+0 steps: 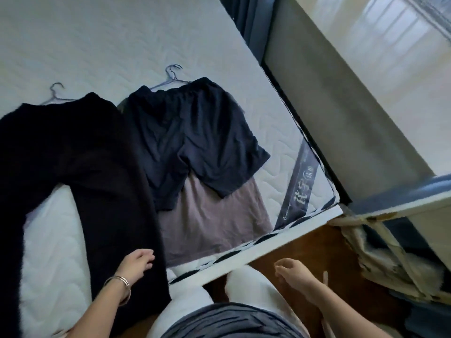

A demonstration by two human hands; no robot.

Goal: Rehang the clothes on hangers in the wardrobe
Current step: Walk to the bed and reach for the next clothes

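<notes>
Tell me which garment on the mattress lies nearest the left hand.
The black trousers, the long piece on the left: the left hand is over their leg. The navy shorts and the taupe garment under them lie farther right.

quilted mattress (97,45), matt cloth shorts (195,132)

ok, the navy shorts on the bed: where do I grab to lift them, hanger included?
Probably the hanger neck just under its hook, bare beyond the waistband of the navy shorts. Come from above, pinching sideways: the wire lies flat on the mattress, so little room under it. Cloth alone may slip off.
</notes>
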